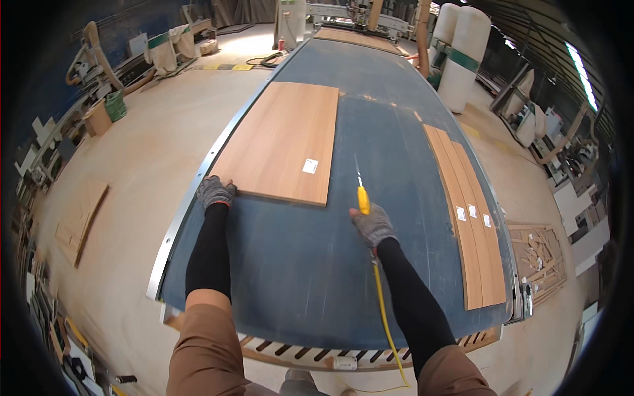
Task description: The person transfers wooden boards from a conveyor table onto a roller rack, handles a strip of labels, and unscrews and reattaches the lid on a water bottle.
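Note:
A large wood-grain panel (281,132) with a white label (310,165) lies flat on the left part of the dark blue table (284,277). My left hand (216,191), in a grey glove, grips the panel's near left corner. In my right hand (374,226), also gloved, is a yellow air blow gun (363,200). Its thin nozzle points away from me over the table, apart from the panel. A yellow hose (382,303) trails from it down past the table's near edge.
Three narrow wood strips (465,218) with labels lie along the table's right side. A metal rail (198,178) edges the left side. Machinery (360,16) spans the far end. Offcuts fill a crate (538,254) on the right, and a board (82,221) lies on the left floor.

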Tool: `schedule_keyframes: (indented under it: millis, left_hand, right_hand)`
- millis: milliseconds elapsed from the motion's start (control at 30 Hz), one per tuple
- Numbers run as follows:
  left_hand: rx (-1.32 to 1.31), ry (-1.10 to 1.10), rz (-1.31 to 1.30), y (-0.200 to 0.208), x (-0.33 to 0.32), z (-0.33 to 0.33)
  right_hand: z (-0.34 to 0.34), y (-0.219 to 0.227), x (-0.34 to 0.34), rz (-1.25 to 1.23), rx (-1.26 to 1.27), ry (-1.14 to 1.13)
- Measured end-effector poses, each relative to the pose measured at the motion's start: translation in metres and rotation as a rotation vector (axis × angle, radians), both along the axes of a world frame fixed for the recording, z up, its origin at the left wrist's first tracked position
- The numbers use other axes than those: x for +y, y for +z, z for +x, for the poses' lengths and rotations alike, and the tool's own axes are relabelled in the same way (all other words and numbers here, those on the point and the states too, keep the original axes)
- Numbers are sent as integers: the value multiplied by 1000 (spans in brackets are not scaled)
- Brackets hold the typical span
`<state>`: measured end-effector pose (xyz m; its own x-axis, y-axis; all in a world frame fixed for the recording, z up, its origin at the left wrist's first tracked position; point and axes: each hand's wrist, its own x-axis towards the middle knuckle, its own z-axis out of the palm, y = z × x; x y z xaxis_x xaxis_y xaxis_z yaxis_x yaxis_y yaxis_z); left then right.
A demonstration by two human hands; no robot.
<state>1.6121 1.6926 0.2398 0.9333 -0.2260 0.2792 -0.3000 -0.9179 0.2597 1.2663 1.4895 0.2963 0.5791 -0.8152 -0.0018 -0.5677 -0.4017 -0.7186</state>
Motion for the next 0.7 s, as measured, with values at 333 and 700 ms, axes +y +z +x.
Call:
schedule_keyframes:
  millis: [333, 700]
  left_hand:
    - [348, 173, 64, 43, -23, 23]
    - [366, 145, 148, 42, 62, -139]
  right_hand:
    - [131, -51, -10, 185, 66, -1]
    - [-44, -36, 63, 304, 49, 98]
